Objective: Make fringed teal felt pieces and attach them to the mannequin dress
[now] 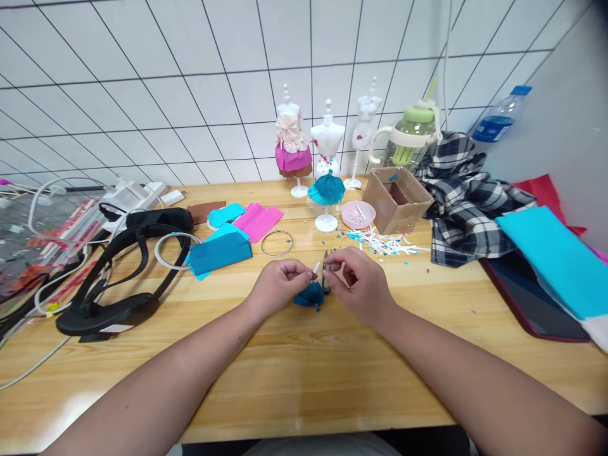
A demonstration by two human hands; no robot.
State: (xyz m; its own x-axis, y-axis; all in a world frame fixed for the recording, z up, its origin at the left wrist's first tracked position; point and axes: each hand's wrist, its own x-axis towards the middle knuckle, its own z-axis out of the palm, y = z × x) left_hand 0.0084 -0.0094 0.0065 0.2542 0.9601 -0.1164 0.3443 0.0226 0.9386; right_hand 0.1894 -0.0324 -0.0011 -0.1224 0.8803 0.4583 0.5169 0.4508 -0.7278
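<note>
My left hand pinches a small white strip between thumb and fingertips, above the table. A gathered piece of dark teal crepe paper lies just below those fingers. My right hand is closed with curled fingers, right beside a pair of small dark scissors standing out between the two hands. Whether the right fingertips touch the scissors or hold some small scrap, I cannot tell. Beyond the hands stands a white mini dress form with a teal paper skirt.
Two more dress forms stand by the tiled wall. A pink bowl, a cardboard box and paper scraps lie right of centre. Left are folded papers, a metal ring and a black headset. A tablet lies right.
</note>
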